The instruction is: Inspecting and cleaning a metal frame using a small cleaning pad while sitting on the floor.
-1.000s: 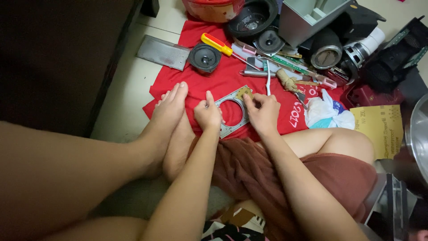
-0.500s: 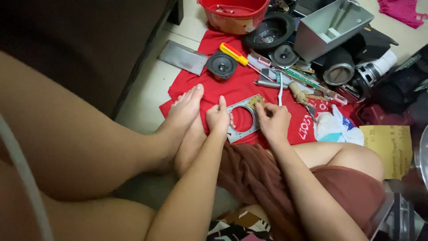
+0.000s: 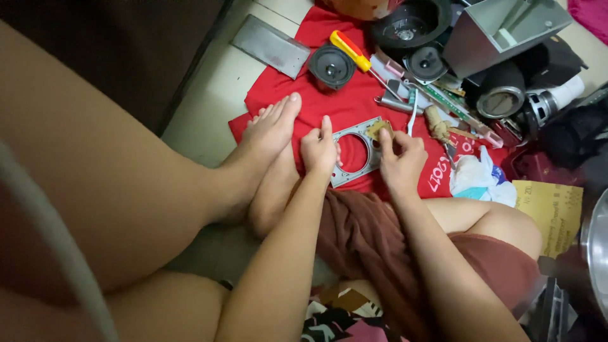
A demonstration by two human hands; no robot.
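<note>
I sit on the floor with my legs out. My left hand [image 3: 318,151] grips the left edge of a grey metal plate [image 3: 352,176] with a round hole in it, which rests on a red cloth [image 3: 316,104]. My right hand [image 3: 400,158] presses a small brown scrap, like sandpaper [image 3: 379,129], against the plate's upper right corner. My foot [image 3: 269,136] lies just left of my left hand.
On the cloth lie a black speaker [image 3: 331,66], a yellow-and-red-handled screwdriver [image 3: 350,50], pliers and several other tools. A flat metal sheet [image 3: 270,46] lies far left. A grey metal box [image 3: 500,31], dark round parts and a crumpled plastic bag [image 3: 478,177] crowd the right.
The view has tilted and shifted, so the hands sit higher and more central. Both hands stay on the plate; the right hand keeps working at its corner.
</note>
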